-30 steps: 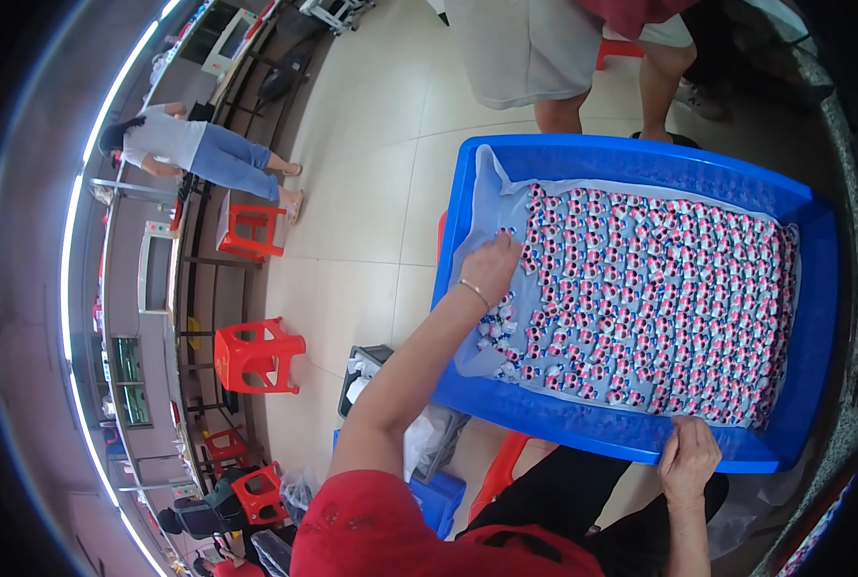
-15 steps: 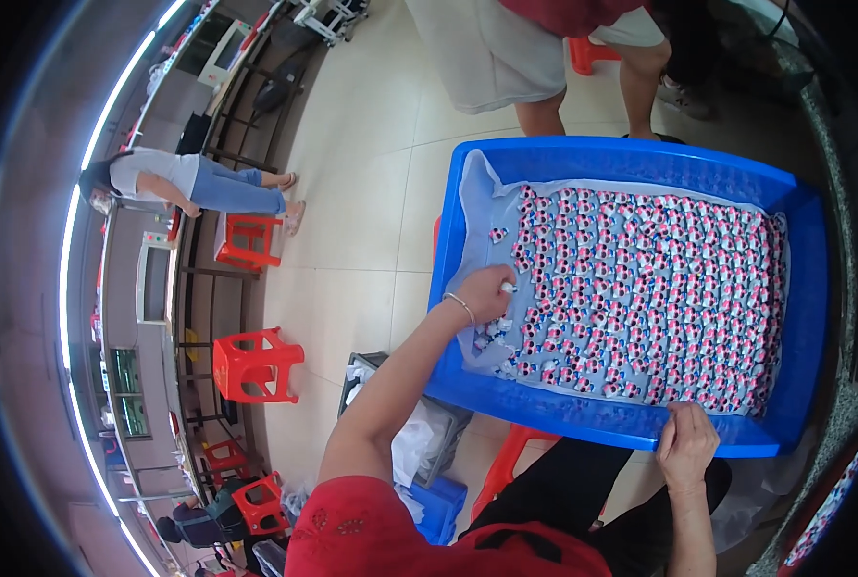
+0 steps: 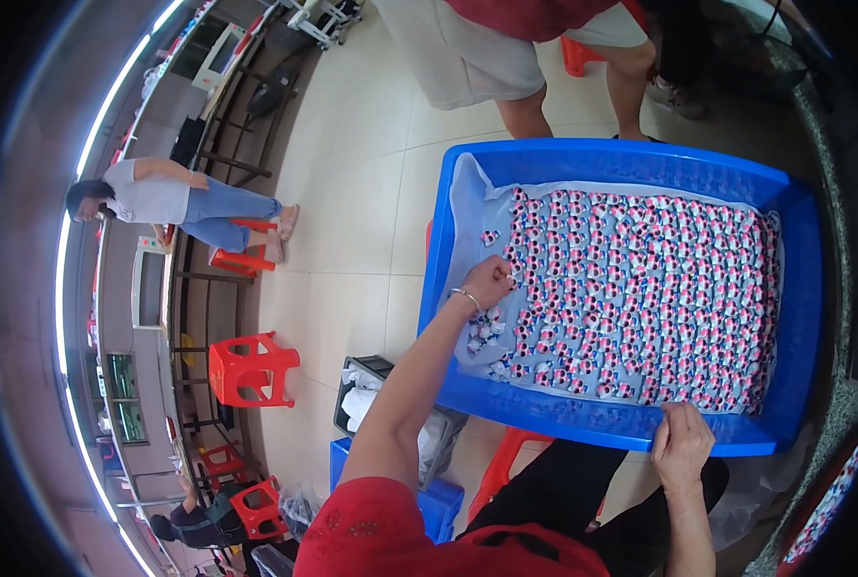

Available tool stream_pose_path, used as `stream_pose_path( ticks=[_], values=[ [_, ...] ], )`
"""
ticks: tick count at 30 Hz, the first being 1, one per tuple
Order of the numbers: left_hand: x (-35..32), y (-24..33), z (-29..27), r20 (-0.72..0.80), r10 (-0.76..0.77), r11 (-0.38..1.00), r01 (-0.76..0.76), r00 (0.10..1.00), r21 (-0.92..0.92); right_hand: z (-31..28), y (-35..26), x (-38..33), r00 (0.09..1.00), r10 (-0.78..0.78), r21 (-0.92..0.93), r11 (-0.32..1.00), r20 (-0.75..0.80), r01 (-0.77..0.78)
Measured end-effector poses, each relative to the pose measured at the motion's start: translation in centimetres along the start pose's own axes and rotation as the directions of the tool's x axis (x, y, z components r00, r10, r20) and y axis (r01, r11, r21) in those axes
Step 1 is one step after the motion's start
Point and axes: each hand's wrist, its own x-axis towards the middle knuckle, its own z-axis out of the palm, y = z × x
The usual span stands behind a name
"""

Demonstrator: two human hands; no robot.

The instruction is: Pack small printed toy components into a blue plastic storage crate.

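Wrapped sweets [image 3: 640, 298] fill the blue tray [image 3: 621, 162], details blurred. Left hand [image 3: 489, 281] fingers pinch among them, contents hidden; right hand [image 3: 682, 444] clamps the tray's near rim.

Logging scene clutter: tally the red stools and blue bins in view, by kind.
Red stools: 4, at and; any others are too hidden to count.
Blue bins: 2, the big tray under the left hand and right hand, plus a small bin.
Total: 6
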Motion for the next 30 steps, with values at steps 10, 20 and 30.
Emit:
stream_pose_path(
  ticks=[10,20,30],
  values=[
    [-4.0,2.5,-0.2,-0.133,0.259,0.757,-0.115,0.957,0.643,-0.1,0.1,0.0,1.0,0.003,-0.006,1.0,-0.007,-0.003],
    [-5.0,4.4,1.4,-0.158,0.11,0.664,0.046,0.981,0.746,0.1,0.2,-0.1,1.0,0.01,-0.022,1.0,-0.013,-0.011],
    [-5.3,2.0,1.5,-0.098,0.242,0.936,-0.206,0.965,0.287,0.0,0.2,-0.1,1.0,-0.005,-0.01,1.0,-0.008,0.005]
  ],
)
